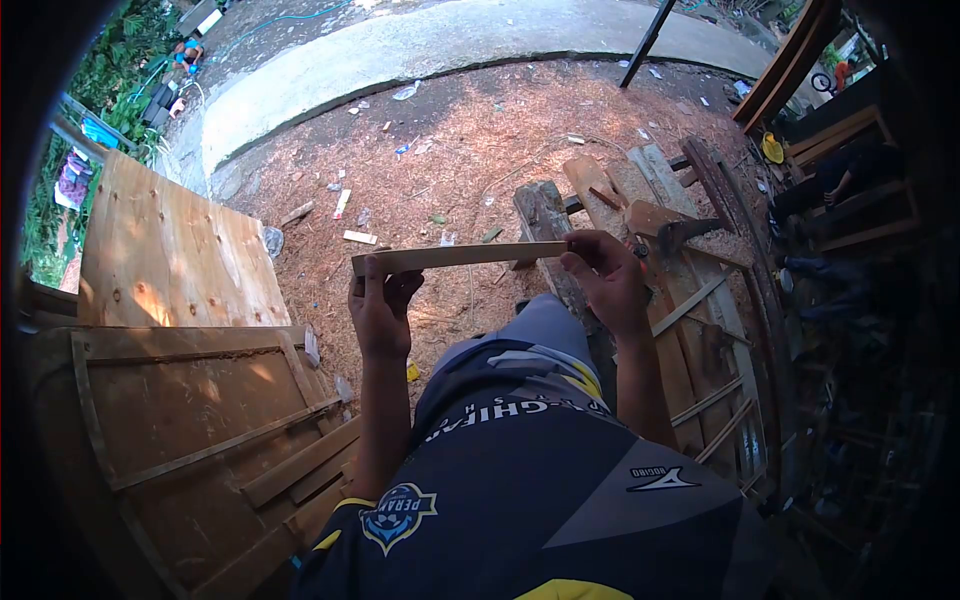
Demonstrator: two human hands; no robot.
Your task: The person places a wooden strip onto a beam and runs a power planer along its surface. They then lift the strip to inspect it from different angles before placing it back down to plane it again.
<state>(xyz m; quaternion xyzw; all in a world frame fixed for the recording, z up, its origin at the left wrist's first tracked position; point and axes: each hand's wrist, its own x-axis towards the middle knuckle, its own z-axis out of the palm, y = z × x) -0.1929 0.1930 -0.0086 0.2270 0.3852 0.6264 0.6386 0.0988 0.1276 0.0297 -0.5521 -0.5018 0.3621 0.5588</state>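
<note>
A thin, pale wooden strip (470, 256) is held up roughly level between my two hands, above the ground and in front of my body. My left hand (384, 310) grips its wider left end, with the thumb on the near face and the fingers behind. At the narrower right end, my right hand (608, 280) pinches the tip between thumb and fingers. To the right of the strip, beside my right hand, stands a wooden workbench (545, 215) with boards and shavings on it.
Large plywood (180, 250) and a framed panel (200, 400) stand at the left. Wood shavings cover the ground (460, 150) ahead, below a concrete slab (400, 50). Long boards (690, 290) lie at the right. A person's hand (832, 198) shows at far right.
</note>
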